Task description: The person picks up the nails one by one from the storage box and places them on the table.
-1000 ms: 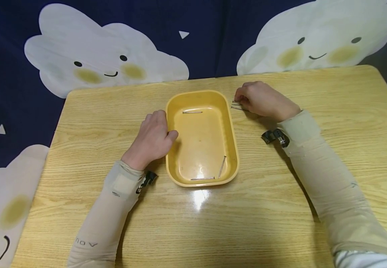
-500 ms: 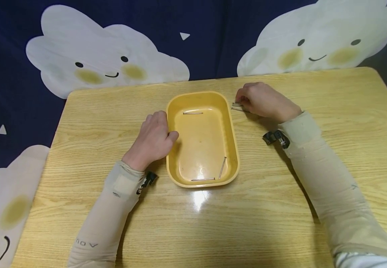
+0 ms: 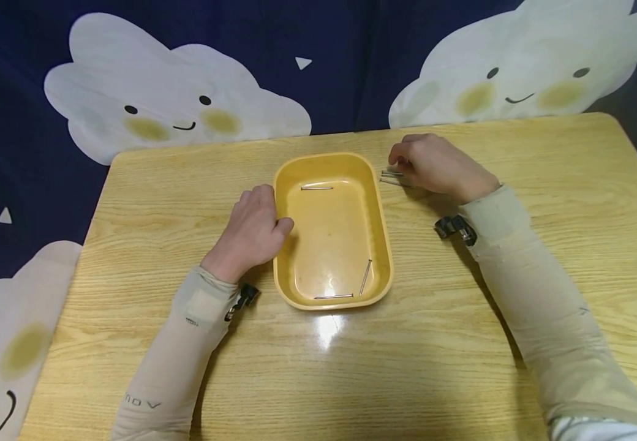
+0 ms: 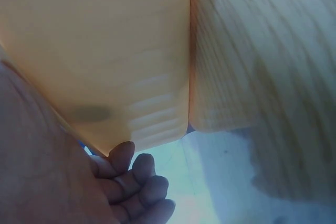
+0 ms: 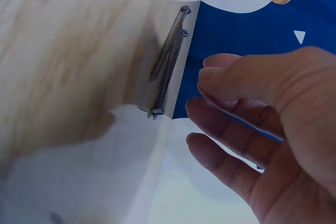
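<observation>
My left hand [image 3: 255,226] grips the left rim of a yellow plastic tray [image 3: 387,245], thumb over the inside and fingers against the outer wall. Three nails lie in the tray: one nail [image 3: 316,188] near the far end, another nail [image 3: 365,277] in the near right corner, and a third nail [image 3: 334,297] along the near end. Just right of the tray, my right hand [image 3: 434,162] hovers by several loose nails [image 5: 170,59] on the table. Its fingers [image 5: 226,124] are loosely bent, thumb close to the index finger. No nail shows between them, and a gap separates them from the nails.
The wooden table [image 3: 440,343] carries the tray near its far edge. Behind it hangs a dark blue curtain [image 3: 340,67] with smiling clouds. Black wrist cameras sit on both sleeves, the right camera [image 3: 456,229] close to the tabletop.
My right fingers have risen slightly off the loose nails, which show more plainly. The left hand, the tray and the nails inside it stay as they were.
</observation>
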A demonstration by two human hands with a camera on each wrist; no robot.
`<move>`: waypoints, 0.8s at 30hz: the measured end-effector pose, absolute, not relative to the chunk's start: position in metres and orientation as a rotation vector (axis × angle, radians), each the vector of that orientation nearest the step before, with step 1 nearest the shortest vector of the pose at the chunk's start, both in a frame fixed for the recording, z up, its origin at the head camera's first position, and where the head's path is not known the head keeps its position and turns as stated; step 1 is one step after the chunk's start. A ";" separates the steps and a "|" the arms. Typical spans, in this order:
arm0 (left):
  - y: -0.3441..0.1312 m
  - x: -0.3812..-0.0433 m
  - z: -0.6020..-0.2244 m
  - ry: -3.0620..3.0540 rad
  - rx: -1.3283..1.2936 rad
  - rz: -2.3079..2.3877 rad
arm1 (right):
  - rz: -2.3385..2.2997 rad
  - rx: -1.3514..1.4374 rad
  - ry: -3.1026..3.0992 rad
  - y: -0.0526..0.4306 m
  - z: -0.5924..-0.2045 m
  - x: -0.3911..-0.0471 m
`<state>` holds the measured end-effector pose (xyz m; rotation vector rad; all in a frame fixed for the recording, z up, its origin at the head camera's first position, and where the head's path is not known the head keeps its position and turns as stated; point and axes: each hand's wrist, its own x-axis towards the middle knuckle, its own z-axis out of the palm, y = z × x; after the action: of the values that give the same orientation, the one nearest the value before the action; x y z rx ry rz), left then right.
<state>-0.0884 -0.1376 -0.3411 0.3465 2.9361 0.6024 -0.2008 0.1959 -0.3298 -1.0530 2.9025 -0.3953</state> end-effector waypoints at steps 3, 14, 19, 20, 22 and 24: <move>-0.138 -0.088 -0.341 2.936 0.346 0.604 | -0.400 -1.075 2.913 0.196 -0.328 -0.199; -0.138 -0.087 -0.341 2.946 0.345 0.606 | -0.410 -1.114 2.940 0.191 -0.317 -0.190; -0.138 -0.087 -0.341 2.942 0.343 0.613 | -0.410 -1.146 2.958 0.189 -0.313 -0.186; -0.138 -0.087 -0.341 2.941 0.343 0.614 | -0.412 -1.153 2.960 0.188 -0.312 -0.185; -0.137 -0.087 -0.341 2.941 0.342 0.616 | -0.419 -1.168 2.962 0.187 -0.311 -0.183; -0.137 -0.088 -0.341 2.940 0.340 0.618 | -0.429 -1.180 2.963 0.185 -0.308 -0.181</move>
<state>-0.0875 -0.1374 -0.3406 0.3405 2.9398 0.6179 -0.1814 0.1854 -0.3082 -1.1800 2.9631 -0.4293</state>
